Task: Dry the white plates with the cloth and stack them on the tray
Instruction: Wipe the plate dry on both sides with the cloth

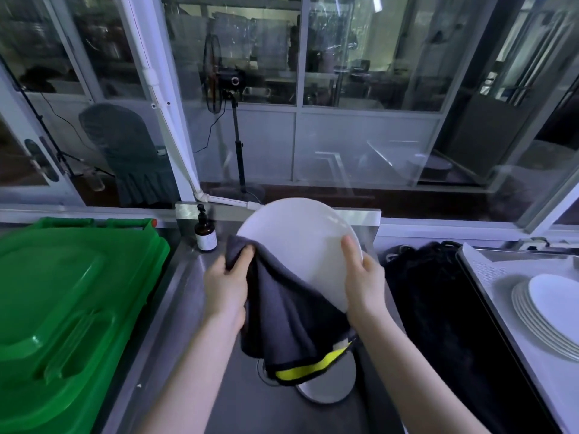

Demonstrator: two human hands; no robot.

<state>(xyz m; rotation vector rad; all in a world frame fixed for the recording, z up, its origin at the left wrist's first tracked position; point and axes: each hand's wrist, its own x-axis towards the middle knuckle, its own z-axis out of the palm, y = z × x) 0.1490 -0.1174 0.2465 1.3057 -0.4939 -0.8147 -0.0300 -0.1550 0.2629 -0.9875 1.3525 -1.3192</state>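
My one wide-angle camera sits on my head, facing forward and down, close over the grey stainless-steel sink [250,402], with the white-framed glass partition [366,142] farther off, straight ahead.

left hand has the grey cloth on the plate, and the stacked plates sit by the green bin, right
No: in the head view the stacked plates sit on the tray at the right, not by the green bin. The rest holds.

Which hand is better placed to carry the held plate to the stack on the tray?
Probably the right hand: it grips the plate at its rim, and the stack on the tray lies on that side. The left hand holds the cloth.
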